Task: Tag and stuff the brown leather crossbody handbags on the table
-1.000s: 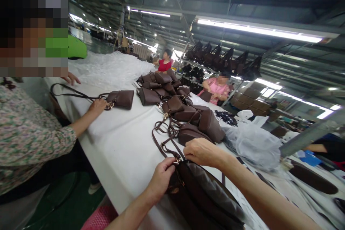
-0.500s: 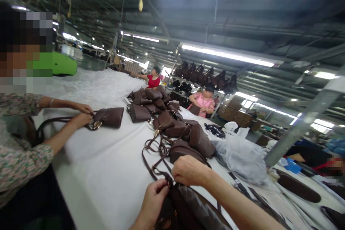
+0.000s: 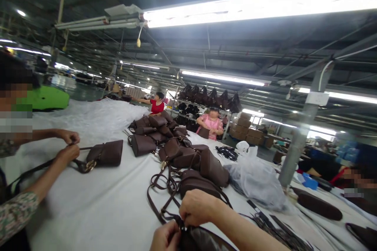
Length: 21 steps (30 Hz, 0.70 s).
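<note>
At the bottom of the view, my left hand (image 3: 167, 235) pinches a dark brown bag strap (image 3: 176, 218) near its end. My right hand (image 3: 196, 206) is closed on the same strap, right beside the left. Exactly what lies between the fingertips is hidden. Below both hands is a dark brown handbag (image 3: 207, 239), cut off by the frame edge, with greyish plastic film on it. Just beyond my right hand lies another brown handbag (image 3: 197, 182), its thin straps looped on the white table (image 3: 118, 208).
Brown handbags (image 3: 173, 151) are piled ahead. A clear plastic bag (image 3: 256, 178) and loose dark strips (image 3: 277, 225) lie right, near a metal post (image 3: 303, 133). At left, a co-worker's hands (image 3: 69, 145) hold a strap of a brown handbag (image 3: 107, 153). Others work further back.
The camera has tilted up, so the table scene sits lower and further left. My hands stay together at the strap. The co-worker's hands have moved away from the bag, along its strap.
</note>
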### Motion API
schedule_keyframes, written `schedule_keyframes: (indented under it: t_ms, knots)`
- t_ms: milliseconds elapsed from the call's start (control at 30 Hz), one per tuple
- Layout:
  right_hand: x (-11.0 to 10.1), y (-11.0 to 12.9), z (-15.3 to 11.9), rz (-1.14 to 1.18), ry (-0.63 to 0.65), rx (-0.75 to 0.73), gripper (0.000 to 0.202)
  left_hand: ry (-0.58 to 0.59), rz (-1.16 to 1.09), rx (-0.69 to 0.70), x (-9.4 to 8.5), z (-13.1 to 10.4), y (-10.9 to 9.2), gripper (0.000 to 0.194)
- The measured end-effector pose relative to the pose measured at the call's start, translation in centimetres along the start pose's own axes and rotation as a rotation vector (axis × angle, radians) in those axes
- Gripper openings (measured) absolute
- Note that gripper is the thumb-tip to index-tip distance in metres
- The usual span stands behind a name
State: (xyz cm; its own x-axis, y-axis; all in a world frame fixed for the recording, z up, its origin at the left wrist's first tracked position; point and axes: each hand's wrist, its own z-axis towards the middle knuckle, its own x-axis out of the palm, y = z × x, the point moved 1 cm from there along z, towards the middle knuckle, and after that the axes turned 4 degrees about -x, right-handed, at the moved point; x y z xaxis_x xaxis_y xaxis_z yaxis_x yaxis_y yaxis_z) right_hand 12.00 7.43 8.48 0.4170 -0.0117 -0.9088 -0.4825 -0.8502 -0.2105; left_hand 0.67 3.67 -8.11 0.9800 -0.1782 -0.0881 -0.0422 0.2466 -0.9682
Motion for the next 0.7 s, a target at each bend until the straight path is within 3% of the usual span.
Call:
schedule_keyframes:
  t_ms: [167,300,367,500,700]
  knots:
    - [-0.2,-1.3,-0.4,0.307,-0.202,-0.037,0.024,0.007,0.254,0.028,-1.2,-0.4,-3.0,0.011]
    - [-0.2,-1.4,0.0,0.368,-0.329,-0.023,0.024,-0.064,0.422,0.022,-3.1,-0.3,-5.5,0.013]
    - [-0.1,-1.2,0.4,0.359,-0.323,-0.011,0.025,-0.096,0.321,0.000,-3.7,-0.2,-6.4,0.011]
    - [-0.1,-0.9,1.6,0.380,-0.256,-0.017,0.023,-0.071,-0.177,-0.187,-4.4,0.3,-6.4,0.005]
    - [-0.7,-0.4,3.8,0.464,-0.165,-0.061,0.019,-0.102,-0.410,-0.326,-5.1,0.5,-5.1,0.012]
